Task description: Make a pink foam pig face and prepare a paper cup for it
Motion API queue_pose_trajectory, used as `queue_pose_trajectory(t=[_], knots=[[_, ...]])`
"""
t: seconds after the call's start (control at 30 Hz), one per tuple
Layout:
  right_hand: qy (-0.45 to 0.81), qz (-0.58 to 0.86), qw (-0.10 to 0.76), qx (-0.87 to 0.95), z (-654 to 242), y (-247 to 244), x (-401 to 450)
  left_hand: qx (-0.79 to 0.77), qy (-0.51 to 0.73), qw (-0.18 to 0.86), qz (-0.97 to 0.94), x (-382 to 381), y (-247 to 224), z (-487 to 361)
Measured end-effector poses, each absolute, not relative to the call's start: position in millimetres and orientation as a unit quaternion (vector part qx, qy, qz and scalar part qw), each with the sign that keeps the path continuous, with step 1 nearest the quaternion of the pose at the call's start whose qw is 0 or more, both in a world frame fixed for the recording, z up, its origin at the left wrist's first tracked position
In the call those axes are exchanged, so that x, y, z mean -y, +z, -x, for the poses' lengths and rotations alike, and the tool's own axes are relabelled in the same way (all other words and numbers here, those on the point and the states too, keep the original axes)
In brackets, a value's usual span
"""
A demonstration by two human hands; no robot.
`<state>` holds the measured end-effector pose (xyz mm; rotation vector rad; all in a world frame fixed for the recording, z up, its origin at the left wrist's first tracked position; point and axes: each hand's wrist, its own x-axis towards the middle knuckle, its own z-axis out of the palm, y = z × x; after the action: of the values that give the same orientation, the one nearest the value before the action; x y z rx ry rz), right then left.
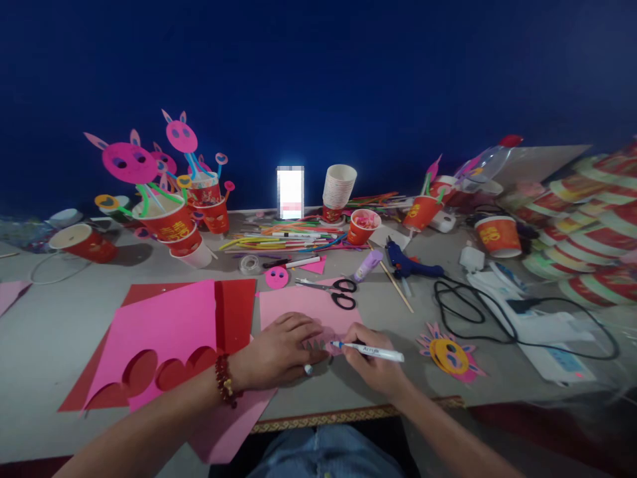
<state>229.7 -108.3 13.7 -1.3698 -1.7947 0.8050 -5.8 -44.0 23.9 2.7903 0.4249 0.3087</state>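
A: Seeing what from the head view?

B: Gripping a white marker (375,350) in the right hand (375,374), pointing the blue tip at a small pink paper piece (339,352) on the near side of the scissors (333,287).

A: Doing what with the left hand (283,350)?

B: Lying palm-down and open, gripping no tool, to the near left of the scissors. Steadying the piece, apparently; not clearly showing what is beneath the fingers.

A: Risking what?

B: Possibly smudging ink, from dragging the fingers so close to the tip. Possibly skewing a line, from easing the left-hand pressure. Possibly marking the pale pink sheet (279,302) underneath the scissors, from overrunning the piece's edge.

A: Worrying about the sides?

B: Possibly brushing the layered paper face (450,357), lying to the near right of the scissors, from swinging the right forearm outward.
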Motion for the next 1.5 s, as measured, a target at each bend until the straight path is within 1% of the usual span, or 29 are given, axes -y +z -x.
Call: queue_pose_trajectory(t=[0.7, 0.97, 1.5], knots=[[0.304, 0.525, 0.362, 0.708, -228.5, 16.4, 107.0, -0.145, 0.12, 0.153, -0.97, 43.9, 24.2, 6.3], [0.302, 0.523, 0.365, 0.708, -229.4, 11.9, 108.4, -0.149, 0.098, 0.156, -0.971, 43.8, 26.1, 6.7], [0.309, 0.525, 0.368, 0.702, -230.0, 13.0, 109.7, -0.141, 0.103, 0.159, -0.972, 42.9, 24.2, 7.4]])
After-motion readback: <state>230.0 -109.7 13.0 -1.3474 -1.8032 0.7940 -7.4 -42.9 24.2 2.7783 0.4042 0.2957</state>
